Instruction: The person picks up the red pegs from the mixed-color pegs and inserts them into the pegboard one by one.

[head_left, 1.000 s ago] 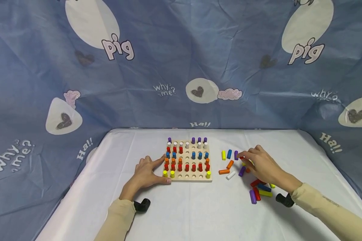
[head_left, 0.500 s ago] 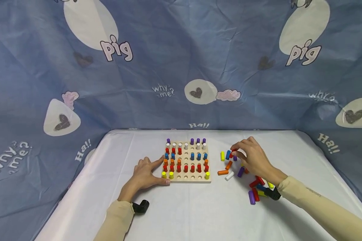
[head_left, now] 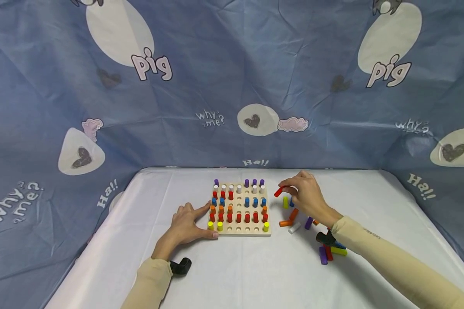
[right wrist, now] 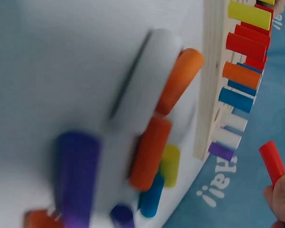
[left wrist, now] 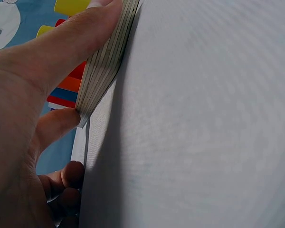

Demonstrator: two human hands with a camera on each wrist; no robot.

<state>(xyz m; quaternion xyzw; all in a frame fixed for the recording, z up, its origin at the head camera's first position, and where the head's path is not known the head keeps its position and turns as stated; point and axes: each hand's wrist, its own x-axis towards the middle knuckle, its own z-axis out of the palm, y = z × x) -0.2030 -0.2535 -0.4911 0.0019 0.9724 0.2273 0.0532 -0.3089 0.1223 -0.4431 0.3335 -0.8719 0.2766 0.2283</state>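
A wooden pegboard (head_left: 239, 231) stands on the table with rows of coloured pegs upright in its holes. My left hand (head_left: 188, 224) holds its left side, thumb at the front corner and index finger farther back along the edge. In the left wrist view, the thumb (left wrist: 80, 38) lies against the board's layered edge (left wrist: 107, 64). A red peg (head_left: 279, 191) is pinched between thumb and fingers of my right hand (head_left: 306, 193), raised and tilted, just right of the board's back corner. The right wrist view shows that red peg (right wrist: 272, 161) sticking out from the fingertips.
Loose pegs lie right of the board, among them a white peg (head_left: 294, 227), an orange peg (head_left: 285, 223) and a yellow peg (head_left: 285, 202). Nearer the front, a purple peg (head_left: 323, 255) lies in a pile partly covered by my right forearm. A patterned blue cloth (head_left: 185, 141) hangs behind the table.
My right hand has moved left from the loose pegs toward the board, carrying the red peg, which now shows clearly. My left hand stays at the board.
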